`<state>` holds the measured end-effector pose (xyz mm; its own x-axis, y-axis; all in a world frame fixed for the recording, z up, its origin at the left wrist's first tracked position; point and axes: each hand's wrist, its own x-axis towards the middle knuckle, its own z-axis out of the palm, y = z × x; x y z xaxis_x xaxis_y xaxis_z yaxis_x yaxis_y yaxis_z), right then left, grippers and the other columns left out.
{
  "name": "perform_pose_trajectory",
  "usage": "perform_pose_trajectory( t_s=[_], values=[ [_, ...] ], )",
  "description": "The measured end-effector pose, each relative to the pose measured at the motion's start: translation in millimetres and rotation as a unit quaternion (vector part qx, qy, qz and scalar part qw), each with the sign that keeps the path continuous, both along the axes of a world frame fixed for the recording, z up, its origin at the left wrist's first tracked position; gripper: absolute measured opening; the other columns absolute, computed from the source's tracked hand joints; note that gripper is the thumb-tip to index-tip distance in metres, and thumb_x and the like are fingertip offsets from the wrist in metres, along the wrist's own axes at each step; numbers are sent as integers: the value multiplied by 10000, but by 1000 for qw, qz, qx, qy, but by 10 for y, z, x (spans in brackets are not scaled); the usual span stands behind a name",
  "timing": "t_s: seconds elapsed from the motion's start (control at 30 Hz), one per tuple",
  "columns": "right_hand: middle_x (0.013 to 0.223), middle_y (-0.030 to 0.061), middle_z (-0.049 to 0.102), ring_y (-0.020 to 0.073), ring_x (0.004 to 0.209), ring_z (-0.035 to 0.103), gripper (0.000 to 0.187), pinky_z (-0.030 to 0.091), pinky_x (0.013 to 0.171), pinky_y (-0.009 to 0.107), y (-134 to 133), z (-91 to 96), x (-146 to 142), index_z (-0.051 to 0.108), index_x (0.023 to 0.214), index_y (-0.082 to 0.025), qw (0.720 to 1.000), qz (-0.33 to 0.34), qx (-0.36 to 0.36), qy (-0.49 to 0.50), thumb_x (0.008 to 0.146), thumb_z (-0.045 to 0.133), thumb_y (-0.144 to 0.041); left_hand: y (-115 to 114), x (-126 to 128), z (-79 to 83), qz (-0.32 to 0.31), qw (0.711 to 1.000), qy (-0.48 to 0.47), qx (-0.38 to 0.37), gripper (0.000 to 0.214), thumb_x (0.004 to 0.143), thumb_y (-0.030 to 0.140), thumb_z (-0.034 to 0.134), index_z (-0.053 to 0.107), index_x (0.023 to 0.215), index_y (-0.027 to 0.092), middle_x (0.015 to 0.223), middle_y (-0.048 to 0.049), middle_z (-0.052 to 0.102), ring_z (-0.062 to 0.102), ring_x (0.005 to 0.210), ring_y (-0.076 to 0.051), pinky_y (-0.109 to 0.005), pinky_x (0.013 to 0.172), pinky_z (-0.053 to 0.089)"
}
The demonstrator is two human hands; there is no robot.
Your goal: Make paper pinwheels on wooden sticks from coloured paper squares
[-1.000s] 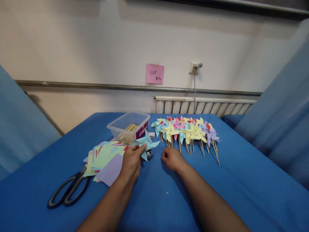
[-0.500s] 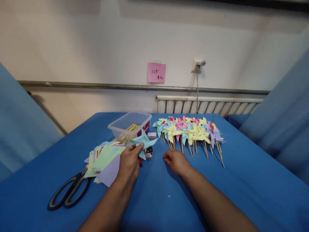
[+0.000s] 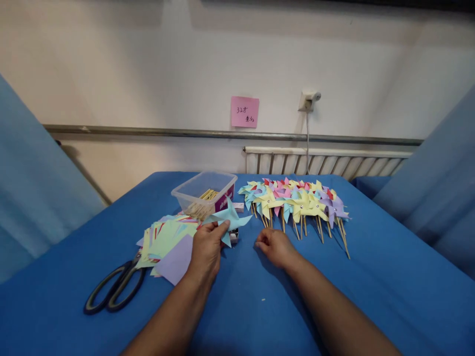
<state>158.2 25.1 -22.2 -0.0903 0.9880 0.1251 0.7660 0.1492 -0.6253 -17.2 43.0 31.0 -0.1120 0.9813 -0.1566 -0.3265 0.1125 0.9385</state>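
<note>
A light blue paper pinwheel (image 3: 230, 217) is pinched between the thumb and fingers of my left hand (image 3: 210, 244), held above the table. No stick shows on it. My right hand (image 3: 276, 247) is closed in a pinch low over the blue cloth, a little to the right of the pinwheel. Whatever its fingertips hold, if anything, is hidden or too small to make out. Behind the pinwheel, partly covered by it, is a small open box (image 3: 234, 236) with dark, shiny contents. Another small white box (image 3: 238, 207) lies just beyond.
Finished pinwheels (image 3: 304, 205) on sticks lie in a row at the back right. A clear plastic tub (image 3: 185, 190) holds thin wooden sticks (image 3: 208, 195). Loose coloured paper sheets (image 3: 174, 259) are piled on the left, with large scissors (image 3: 124, 287) partly under them. Blue cloth (image 3: 237, 316) covers the table.
The view has shifted slightly, so everything sits a little further right. My left hand keeps hold of the pinwheel, which is turned slightly. My right hand stays closed in nearly the same place.
</note>
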Motion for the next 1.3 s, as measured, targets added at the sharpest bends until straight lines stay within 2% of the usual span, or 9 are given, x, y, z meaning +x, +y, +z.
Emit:
perform_pose_trajectory(
  t_s=[0.07,0.17,0.27,0.37,0.53,0.8,0.97,1.17,1.3],
  values=[
    [704,2,629,122,627,562,77,400,579,213,-51,41,-2,611,752,-180,994,-29,26,101,800,574,-227,-3,11,-55,-3,1000,26,11,296,559,311,778,652,728,104,592,-28,649,602,489,-154,-261,492,485],
    [646,-19,580,112,560,522,122,402,526,212,-175,181,-60,602,752,-186,961,-59,98,251,811,579,-290,-20,38,-130,-7,997,72,33,287,559,336,779,662,703,116,565,-17,636,584,486,-144,-240,477,451],
    [678,-17,578,108,571,506,101,403,542,222,-305,328,-162,617,761,-195,942,-69,188,270,815,585,-274,-60,88,-177,-9,991,119,55,257,555,334,780,679,680,133,552,2,621,555,490,-126,-216,464,411],
    [690,-14,589,111,604,515,74,407,587,234,-364,371,-240,624,749,-198,945,-55,226,231,808,585,-219,-115,146,-194,-18,984,159,76,214,569,328,771,679,640,148,544,17,601,513,493,-104,-200,457,372],
    [679,-12,592,115,612,525,82,407,596,239,-321,286,-250,628,725,-194,955,-67,199,211,796,591,-213,-180,198,-180,-40,983,160,78,187,578,314,771,671,609,158,502,29,564,476,474,-97,-199,455,353],
    [656,-14,587,112,577,516,96,414,560,228,-300,276,-252,632,717,-187,947,-89,160,265,779,605,-255,-204,210,-112,-84,990,105,50,166,568,262,762,703,672,146,636,-17,661,550,543,-113,-205,503,412],
    [643,-19,582,110,563,509,94,406,544,225,-309,273,-251,634,716,-187,944,-89,143,283,776,609,-256,-197,198,-145,-79,990,113,30,184,549,270,768,690,642,131,607,-32,654,553,521,-125,-220,489,422],
    [640,-21,581,108,556,502,96,398,531,221,-314,262,-263,635,711,-187,944,-91,141,283,775,611,-254,-193,193,-165,-83,990,111,25,200,552,286,767,683,642,128,587,-28,641,548,501,-124,-215,461,405],
    [649,-20,583,108,565,503,95,400,551,226,-329,280,-263,635,709,-188,946,-85,167,264,781,608,-245,-201,192,-151,-76,988,126,37,184,572,284,760,679,634,131,578,-13,636,539,500,-107,-201,464,394]
  ],
)
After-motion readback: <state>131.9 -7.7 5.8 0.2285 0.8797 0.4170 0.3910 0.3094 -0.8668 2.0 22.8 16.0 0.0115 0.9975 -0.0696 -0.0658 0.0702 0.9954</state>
